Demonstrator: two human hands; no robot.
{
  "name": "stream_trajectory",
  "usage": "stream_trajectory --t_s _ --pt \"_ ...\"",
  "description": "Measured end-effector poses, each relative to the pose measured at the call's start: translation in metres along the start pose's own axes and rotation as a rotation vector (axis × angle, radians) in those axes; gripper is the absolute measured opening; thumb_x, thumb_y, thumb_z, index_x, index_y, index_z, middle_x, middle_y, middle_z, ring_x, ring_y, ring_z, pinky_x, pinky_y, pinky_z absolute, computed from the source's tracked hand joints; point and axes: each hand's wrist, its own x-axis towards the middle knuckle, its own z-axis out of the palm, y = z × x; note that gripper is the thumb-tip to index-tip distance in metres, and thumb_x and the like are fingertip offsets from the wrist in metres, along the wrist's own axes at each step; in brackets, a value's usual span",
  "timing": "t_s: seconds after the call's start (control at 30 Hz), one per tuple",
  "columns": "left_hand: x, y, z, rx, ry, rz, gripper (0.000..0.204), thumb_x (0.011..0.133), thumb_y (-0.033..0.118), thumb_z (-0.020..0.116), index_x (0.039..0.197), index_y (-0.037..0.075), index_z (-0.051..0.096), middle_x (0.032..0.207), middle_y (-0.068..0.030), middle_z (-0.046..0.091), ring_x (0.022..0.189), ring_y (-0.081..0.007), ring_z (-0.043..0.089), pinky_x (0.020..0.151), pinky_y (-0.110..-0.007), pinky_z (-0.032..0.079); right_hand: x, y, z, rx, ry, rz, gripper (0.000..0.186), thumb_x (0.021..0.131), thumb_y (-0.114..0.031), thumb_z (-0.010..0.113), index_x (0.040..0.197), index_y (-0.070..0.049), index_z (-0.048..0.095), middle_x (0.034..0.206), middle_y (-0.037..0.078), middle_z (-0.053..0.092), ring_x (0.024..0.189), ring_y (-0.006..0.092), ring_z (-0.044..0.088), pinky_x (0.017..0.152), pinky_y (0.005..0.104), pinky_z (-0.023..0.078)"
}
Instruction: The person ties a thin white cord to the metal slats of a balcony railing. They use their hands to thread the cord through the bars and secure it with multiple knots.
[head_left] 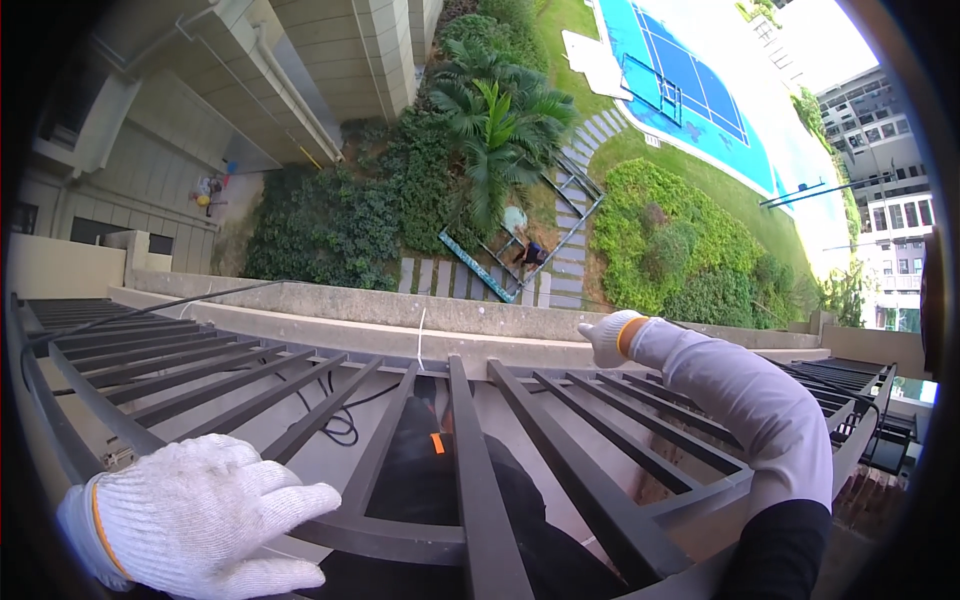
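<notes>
My left hand [205, 515], in a white knit glove with an orange cuff edge, lies at the dark metal railing [480, 480], lower left. Its fingers are stretched and apart, with nothing visible in them. My right arm, in a pale sleeve, reaches over the railing. The gloved right hand [606, 340] is at the concrete ledge [350, 302], its fingers bunched together; anything inside them is hidden. A thin white strip [421, 340] stands up from the railing's outer edge. Black cable [170, 308] runs over the railing and ledge at left.
Beyond the ledge is a long drop to garden ground. Down there, a person [530, 256] is beside a rectangular metal frame [475, 264] on a slatted path. A loose cable coil [342, 432] and dark clothing with an orange tag [437, 443] show between the bars.
</notes>
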Motion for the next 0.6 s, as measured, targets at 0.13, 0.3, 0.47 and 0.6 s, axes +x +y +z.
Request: stream_trajectory --t_s 0.13,0.3,0.47,0.6 --pt "0.001 0.001 -0.001 0.001 -0.010 -0.005 0.077 0.113 0.067 0.081 0.154 0.002 0.076 0.119 -0.0221 0.087 0.112 -0.0435 0.085 0.103 -0.054 0.068 0.001 -0.003 0.000 0.007 0.002 0.002 0.078 0.115 -0.027 0.059 0.189 -0.006 0.049 0.174 0.031 0.070 0.162 0.0478 0.068 0.133 0.0562 0.056" --pt "0.001 0.000 0.001 0.011 0.001 -0.004 0.080 0.112 0.068 0.083 0.156 0.002 0.075 0.121 -0.0222 0.087 0.115 -0.0430 0.085 0.105 -0.054 0.067 0.008 0.001 0.002 -0.031 0.016 0.030 0.083 0.112 -0.028 0.061 0.190 -0.003 0.046 0.170 0.032 0.073 0.158 0.0475 0.072 0.129 0.0548 0.058" --pt "0.007 -0.001 0.001 0.029 -0.046 -0.013 0.078 0.110 0.061 0.087 0.156 0.000 0.075 0.123 -0.0217 0.088 0.117 -0.0427 0.085 0.106 -0.054 0.066 0.031 0.008 0.003 -0.077 -0.052 -0.012 0.076 0.106 -0.025 0.067 0.177 0.001 0.061 0.156 0.033 0.081 0.146 0.0478 0.079 0.119 0.0537 0.064" --pt "0.010 0.002 -0.002 -0.029 -0.080 -0.037 0.073 0.109 0.055 0.089 0.154 0.000 0.075 0.122 -0.0225 0.087 0.115 -0.0440 0.085 0.106 -0.054 0.066 0.025 0.002 -0.003 -0.140 -0.058 -0.047 0.056 0.102 -0.024 0.070 0.150 0.002 0.084 0.144 0.030 0.087 0.134 0.0486 0.084 0.111 0.0546 0.068"
